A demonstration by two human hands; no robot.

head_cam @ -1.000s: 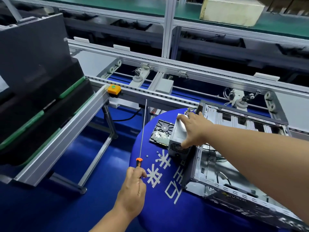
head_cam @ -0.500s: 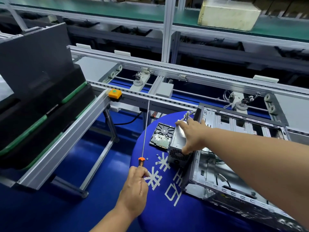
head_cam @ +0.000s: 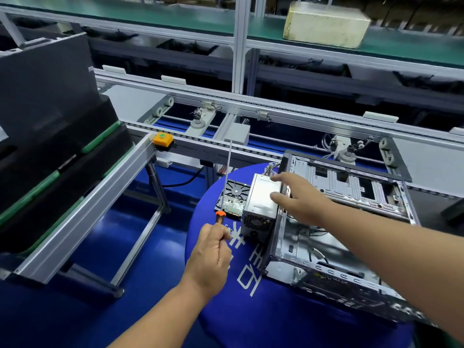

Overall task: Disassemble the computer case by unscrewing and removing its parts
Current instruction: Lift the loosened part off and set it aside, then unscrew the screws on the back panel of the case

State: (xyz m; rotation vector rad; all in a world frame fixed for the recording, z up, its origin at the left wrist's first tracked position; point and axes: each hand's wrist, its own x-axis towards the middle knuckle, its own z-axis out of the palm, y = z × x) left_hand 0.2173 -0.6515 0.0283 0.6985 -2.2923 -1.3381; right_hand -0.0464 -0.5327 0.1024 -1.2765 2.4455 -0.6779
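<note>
Gripping one screwdriver [head_cam: 227, 183]; two hands [head_cam: 212, 257], one case [head_cam: 334, 237].

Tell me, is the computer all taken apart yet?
Not yet. Done: the hard drive and power supply sit outside the computer case on the blue table. In hand: the left hand grips a screwdriver; the right hand hovers open over the power supply. Left: cables remain inside the case.
</note>
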